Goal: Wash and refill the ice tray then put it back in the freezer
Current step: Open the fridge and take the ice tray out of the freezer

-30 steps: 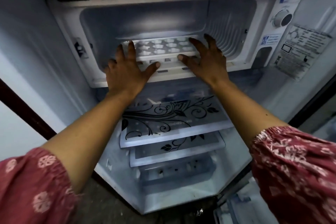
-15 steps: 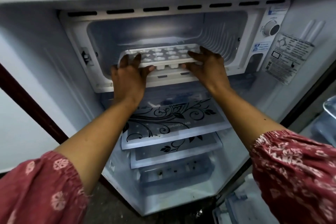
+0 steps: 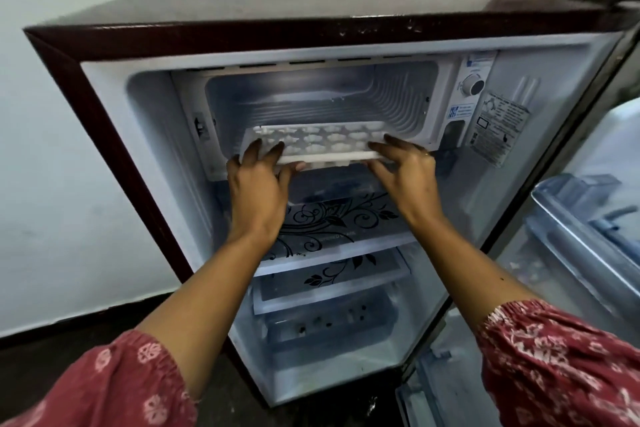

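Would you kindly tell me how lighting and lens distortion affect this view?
Head view: the wide-angle lens bows the dark maroon fridge cabinet; light inside the freezer compartment is dim and bluish, yet the white plastic ice tray reads clearly; the left hand and right hand gripping it are partly shadowed; the translucent door shelves at right look soft.

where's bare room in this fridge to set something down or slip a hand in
The freezer compartment floor behind the ice tray looks bare. The floral glass shelf below shows bare across its middle and right side. Crowded at the freezer mouth: left hand and right hand grip the tray's front edge across it.
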Demonstrator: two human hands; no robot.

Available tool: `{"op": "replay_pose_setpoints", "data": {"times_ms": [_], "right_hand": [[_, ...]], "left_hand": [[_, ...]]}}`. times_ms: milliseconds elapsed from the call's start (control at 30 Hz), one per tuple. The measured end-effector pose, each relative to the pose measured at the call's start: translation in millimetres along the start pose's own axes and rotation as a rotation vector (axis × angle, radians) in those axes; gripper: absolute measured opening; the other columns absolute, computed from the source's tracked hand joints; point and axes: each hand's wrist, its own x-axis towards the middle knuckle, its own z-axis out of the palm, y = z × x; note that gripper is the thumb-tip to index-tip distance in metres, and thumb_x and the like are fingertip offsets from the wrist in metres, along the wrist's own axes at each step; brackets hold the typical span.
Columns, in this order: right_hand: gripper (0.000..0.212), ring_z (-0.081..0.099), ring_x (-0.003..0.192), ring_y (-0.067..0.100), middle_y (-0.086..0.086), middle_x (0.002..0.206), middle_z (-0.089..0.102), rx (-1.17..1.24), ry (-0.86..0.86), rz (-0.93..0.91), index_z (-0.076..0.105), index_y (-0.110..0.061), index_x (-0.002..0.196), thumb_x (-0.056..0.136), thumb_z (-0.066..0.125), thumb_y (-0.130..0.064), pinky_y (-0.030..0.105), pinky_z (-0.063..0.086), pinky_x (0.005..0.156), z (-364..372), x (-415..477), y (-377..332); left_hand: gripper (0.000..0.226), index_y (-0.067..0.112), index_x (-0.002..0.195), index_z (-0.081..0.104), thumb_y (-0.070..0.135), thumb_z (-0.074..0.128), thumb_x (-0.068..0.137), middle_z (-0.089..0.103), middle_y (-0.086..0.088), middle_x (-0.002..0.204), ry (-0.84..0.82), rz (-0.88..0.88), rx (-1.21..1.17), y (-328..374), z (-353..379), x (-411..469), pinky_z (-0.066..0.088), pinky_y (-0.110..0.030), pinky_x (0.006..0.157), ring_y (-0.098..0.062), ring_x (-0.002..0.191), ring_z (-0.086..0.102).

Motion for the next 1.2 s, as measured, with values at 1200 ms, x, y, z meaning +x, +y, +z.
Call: {"op": "replay_pose_setpoints", "data": {"times_ms": [1200], "right_hand": [[0.025, 0.05, 0.095, 0.033, 0.003, 0.109, 0.065, -0.183, 0.362, 0.281, 0.071, -0.015, 0.093, 0.082, 0.056, -0.032, 0.009, 0.024, 0.091, -178, -373, -109]], "left_hand": [[0.026, 0.016, 0.104, 0.071, 0.022, 0.066, 0.079, 0.061, -0.007, 0.121, -0.089, 0.268, -0.332, 81, -125, -312, 0.045, -0.039, 0.09, -0.037, 0.113, 0.05]]}}
